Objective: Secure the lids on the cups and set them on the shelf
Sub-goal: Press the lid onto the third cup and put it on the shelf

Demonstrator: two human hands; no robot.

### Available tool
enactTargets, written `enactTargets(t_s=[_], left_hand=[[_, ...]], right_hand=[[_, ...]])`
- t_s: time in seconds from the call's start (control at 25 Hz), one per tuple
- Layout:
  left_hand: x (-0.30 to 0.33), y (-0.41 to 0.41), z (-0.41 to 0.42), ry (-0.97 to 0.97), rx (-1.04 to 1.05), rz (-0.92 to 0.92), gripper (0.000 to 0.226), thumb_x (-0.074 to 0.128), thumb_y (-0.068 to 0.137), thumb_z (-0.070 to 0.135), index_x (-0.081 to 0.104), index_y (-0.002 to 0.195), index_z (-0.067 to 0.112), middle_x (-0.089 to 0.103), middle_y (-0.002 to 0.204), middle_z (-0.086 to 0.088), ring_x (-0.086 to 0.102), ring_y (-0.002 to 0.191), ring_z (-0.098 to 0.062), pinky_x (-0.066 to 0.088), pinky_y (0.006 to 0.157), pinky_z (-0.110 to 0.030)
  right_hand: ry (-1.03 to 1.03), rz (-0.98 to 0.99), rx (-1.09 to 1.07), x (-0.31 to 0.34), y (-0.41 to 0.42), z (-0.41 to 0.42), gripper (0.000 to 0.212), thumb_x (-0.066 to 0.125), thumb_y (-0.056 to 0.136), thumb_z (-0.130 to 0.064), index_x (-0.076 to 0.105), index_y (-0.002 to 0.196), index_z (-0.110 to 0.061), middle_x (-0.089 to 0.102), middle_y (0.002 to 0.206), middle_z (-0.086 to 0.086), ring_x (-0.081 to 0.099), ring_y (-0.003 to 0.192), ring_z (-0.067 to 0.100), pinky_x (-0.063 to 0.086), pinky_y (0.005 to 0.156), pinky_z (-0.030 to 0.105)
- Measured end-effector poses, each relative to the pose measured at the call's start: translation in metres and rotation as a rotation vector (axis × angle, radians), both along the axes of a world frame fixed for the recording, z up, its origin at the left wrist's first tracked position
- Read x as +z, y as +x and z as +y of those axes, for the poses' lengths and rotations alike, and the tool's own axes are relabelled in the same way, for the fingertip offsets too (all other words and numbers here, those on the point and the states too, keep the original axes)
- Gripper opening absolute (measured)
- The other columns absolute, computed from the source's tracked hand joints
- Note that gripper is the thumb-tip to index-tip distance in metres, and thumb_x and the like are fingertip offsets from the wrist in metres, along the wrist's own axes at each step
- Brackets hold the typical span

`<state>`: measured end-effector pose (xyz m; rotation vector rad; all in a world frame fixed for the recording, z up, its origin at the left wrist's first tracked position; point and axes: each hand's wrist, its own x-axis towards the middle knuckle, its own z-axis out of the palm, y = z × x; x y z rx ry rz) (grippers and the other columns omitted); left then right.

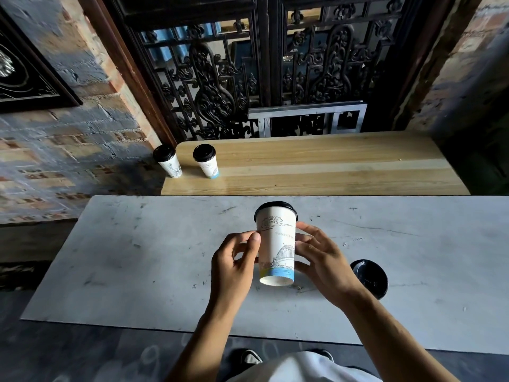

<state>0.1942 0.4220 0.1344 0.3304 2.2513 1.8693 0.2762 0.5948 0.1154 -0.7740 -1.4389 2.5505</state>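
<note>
A: Where is the cup point(276, 249)?

B: Above the grey desk point(137, 257), between both hands, tipped so its base faces the camera. A black lid point(276, 207) sits on its far end.

A: How is it held?

B: The left hand point(234, 261) has its thumb and fingertips against the cup's left side, so that grip is pinching the cup. The right hand point(321, 256) has its fingers spread along the right side, with the thumb near the base; that grip is on the cup as well.

A: Does the cup touch the desk?

B: I cannot tell. The base looks just above the surface, with a shadow under it.

A: Anything else on the desk?

B: A loose lid point(370, 278) lies flat to the right, just beside the right wrist and partly hidden by it.

A: And the shelf point(316, 164)?

B: It is the pale wooden board beyond the desk. Two lidded cups stand upright at its left end: the corner cup point(168, 161) at the very edge by the brick wall point(68, 150), the second cup point(206, 160) near it to the right, the two apart. The rest of the board is bare wood.
</note>
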Motion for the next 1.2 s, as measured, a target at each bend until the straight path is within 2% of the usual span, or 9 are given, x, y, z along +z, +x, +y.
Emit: enactTargets(t_s=[0.16, 0.32, 0.48, 0.68, 0.8, 0.92, 1.0, 1.12, 1.2], left_hand=[[0.001, 0.002, 0.002, -0.011, -0.025, -0.031, 0.032, 0.075, 0.084, 0.045, 0.074, 0.103, 0.019, 0.079, 0.098, 0.007, 0.075, 0.091, -0.008, 0.057, 0.077, -0.018], [-0.005, 0.000, 0.002, -0.007, -0.027, -0.035, 0.022, 0.076, 0.085, 0.043, 0.074, 0.100, 0.027, 0.079, 0.096, 0.013, 0.075, 0.089, -0.007, 0.058, 0.078, -0.023], [-0.010, -0.001, 0.001, -0.038, -0.055, 0.067, 0.014, 0.073, 0.092, 0.028, 0.074, 0.106, 0.027, 0.075, 0.104, 0.006, 0.073, 0.095, -0.015, 0.063, 0.084, -0.043], [-0.011, -0.004, 0.000, -0.110, -0.138, 0.327, 0.040, 0.061, 0.094, 0.010, 0.073, 0.117, 0.040, 0.055, 0.114, 0.006, 0.065, 0.102, -0.019, 0.061, 0.075, -0.036], [-0.013, -0.007, 0.000, -0.129, -0.141, 0.368, 0.041, 0.056, 0.092, -0.002, 0.079, 0.111, 0.026, 0.056, 0.111, 0.000, 0.064, 0.103, -0.015, 0.062, 0.076, -0.040], [-0.012, -0.006, 0.002, -0.106, -0.121, 0.331, 0.032, 0.057, 0.094, 0.006, 0.080, 0.105, 0.025, 0.059, 0.110, 0.001, 0.065, 0.104, -0.017, 0.063, 0.075, -0.042], [-0.008, -0.003, 0.003, -0.048, -0.100, 0.270, 0.024, 0.061, 0.095, 0.014, 0.078, 0.103, 0.028, 0.061, 0.110, 0.003, 0.067, 0.103, -0.018, 0.063, 0.074, -0.038], [-0.004, 0.001, 0.005, 0.025, -0.102, 0.171, 0.013, 0.068, 0.092, 0.016, 0.074, 0.101, 0.024, 0.062, 0.110, 0.002, 0.069, 0.103, -0.021, 0.062, 0.077, -0.029], [-0.002, 0.001, 0.005, 0.038, -0.107, 0.116, 0.010, 0.072, 0.091, 0.014, 0.071, 0.100, 0.019, 0.064, 0.111, -0.004, 0.069, 0.105, -0.019, 0.061, 0.077, -0.024]], right_hand=[[-0.126, 0.058, 0.001, -0.005, -0.001, 0.002, 0.043, 0.065, 0.097, -0.013, 0.055, 0.138, -0.007, 0.072, 0.121, 0.020, 0.072, 0.104, 0.029, 0.060, 0.084, 0.038], [-0.111, 0.068, 0.058, -0.007, 0.001, 0.002, 0.049, 0.066, 0.091, -0.020, 0.057, 0.135, -0.001, 0.075, 0.113, 0.017, 0.072, 0.100, 0.030, 0.060, 0.083, 0.037], [-0.087, 0.021, 0.041, -0.005, 0.003, 0.004, 0.046, 0.070, 0.087, -0.023, 0.059, 0.129, -0.009, 0.077, 0.107, 0.011, 0.074, 0.093, 0.024, 0.060, 0.075, 0.035], [-0.095, 0.022, 0.032, -0.002, 0.002, 0.003, 0.037, 0.064, 0.094, -0.018, 0.061, 0.130, -0.010, 0.074, 0.111, 0.010, 0.070, 0.099, 0.023, 0.059, 0.080, 0.037], [-0.100, 0.001, 0.013, -0.003, -0.001, 0.004, 0.030, 0.047, 0.104, -0.003, 0.063, 0.129, -0.008, 0.074, 0.116, 0.013, 0.071, 0.100, 0.024, 0.057, 0.083, 0.040], [-0.046, 0.005, 0.027, -0.004, -0.002, 0.003, 0.033, 0.049, 0.101, 0.006, 0.062, 0.128, -0.009, 0.071, 0.121, 0.017, 0.072, 0.103, 0.025, 0.059, 0.084, 0.039], [-0.038, 0.028, 0.027, -0.004, -0.004, 0.002, 0.035, 0.054, 0.099, 0.008, 0.059, 0.130, -0.008, 0.068, 0.117, 0.020, 0.071, 0.100, 0.026, 0.060, 0.082, 0.035], [-0.063, 0.057, -0.010, -0.006, -0.006, 0.002, 0.043, 0.056, 0.097, 0.009, 0.051, 0.138, -0.004, 0.060, 0.122, 0.039, 0.066, 0.103, 0.032, 0.060, 0.083, 0.035], [-0.101, 0.064, -0.017, -0.008, -0.008, 0.002, 0.048, 0.059, 0.097, 0.006, 0.046, 0.143, -0.003, 0.064, 0.125, 0.038, 0.067, 0.105, 0.035, 0.059, 0.088, 0.037]])
